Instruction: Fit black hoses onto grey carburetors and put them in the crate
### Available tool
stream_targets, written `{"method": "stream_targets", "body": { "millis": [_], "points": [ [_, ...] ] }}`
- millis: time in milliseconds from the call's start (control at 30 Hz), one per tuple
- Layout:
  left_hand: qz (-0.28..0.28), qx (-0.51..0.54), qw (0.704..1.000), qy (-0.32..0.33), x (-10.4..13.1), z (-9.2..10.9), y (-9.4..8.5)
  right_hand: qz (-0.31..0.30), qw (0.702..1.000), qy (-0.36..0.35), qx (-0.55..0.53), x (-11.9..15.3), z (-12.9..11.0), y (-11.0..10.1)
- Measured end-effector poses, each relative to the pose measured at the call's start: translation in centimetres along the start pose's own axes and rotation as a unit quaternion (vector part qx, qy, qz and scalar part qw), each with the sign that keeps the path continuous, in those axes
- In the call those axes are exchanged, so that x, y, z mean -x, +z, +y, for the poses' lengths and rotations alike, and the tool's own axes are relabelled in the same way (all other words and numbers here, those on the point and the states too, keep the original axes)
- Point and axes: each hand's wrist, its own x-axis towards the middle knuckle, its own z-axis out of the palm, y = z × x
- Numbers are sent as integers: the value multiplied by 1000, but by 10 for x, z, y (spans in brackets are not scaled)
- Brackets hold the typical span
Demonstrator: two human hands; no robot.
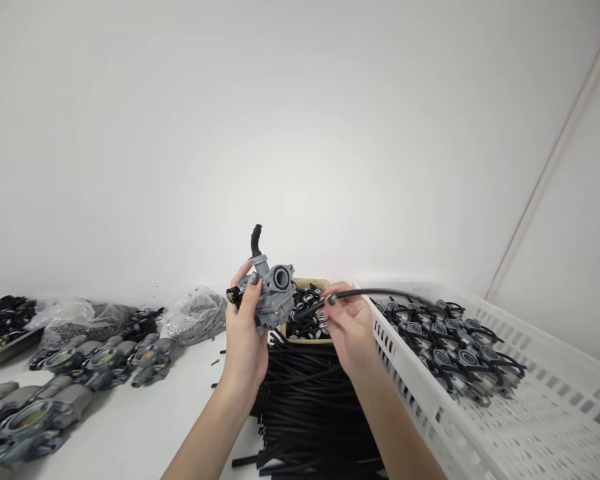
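A grey metal carburetor (273, 297) with a short black rubber boot (256, 241) on its top is held up in my left hand (245, 327), thumb across its front. My right hand (349, 323) pinches a long black hose (375, 291) between thumb and fingers. One end of the hose points at the carburetor's lower right side; whether it touches is hard to tell. The other end arcs off to the right over a white crate. Below my hands lies a thick pile of black hoses (310, 407).
A yellow bin (310, 341) of small black parts stands behind the hose pile. At right, the white perforated crate (445, 427) holds several carburetors (440, 333). More carburetors (105, 360), plastic bags of small parts (195, 315) and a metal tray (15, 350) are at left.
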Motion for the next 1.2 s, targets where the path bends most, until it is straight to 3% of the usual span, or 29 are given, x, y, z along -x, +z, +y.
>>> {"method": "stream_targets", "body": {
  "millis": [67, 200, 367, 467, 600, 733, 867, 933, 1000, 1067, 1200],
  "points": [
    [-24, -2, 1000, -19, -2, 2, -1, 32, 999, 36, -21, -8, -10, -10],
    [-142, -56, 985, -77, -2, 0, 0, -16, 992, 128, -10, -18, -17, -25],
    [-295, -244, 924, 25, -4, -2, -5, -51, 988, 134, 65, -24, -8, -37],
    [-321, -360, 875, 43, -2, 1, -6, -51, 986, 133, 85, -28, -7, -44],
    [-298, -447, 837, 105, 7, -7, -2, -60, 982, 107, 143, -30, -24, -55],
    [-274, -482, 816, 165, 9, -24, -4, -81, 945, 19, 318, -20, -43, -53],
    [-247, -467, 831, 172, 2, -34, -4, -50, 868, -134, 476, 3, -36, -24],
    [-225, -454, 845, 170, -5, -32, -5, -33, 825, -240, 511, 14, -24, -7],
    [-188, -440, 861, 171, -14, -28, -8, -26, 804, -309, 508, 23, -11, 7],
    [-134, -426, 877, 178, -23, -22, -14, -24, 811, -320, 490, 30, 2, 16],
    [-26, -385, 898, 210, -36, -13, -25, -44, 847, -248, 468, 34, 20, 23]
  ]
}}
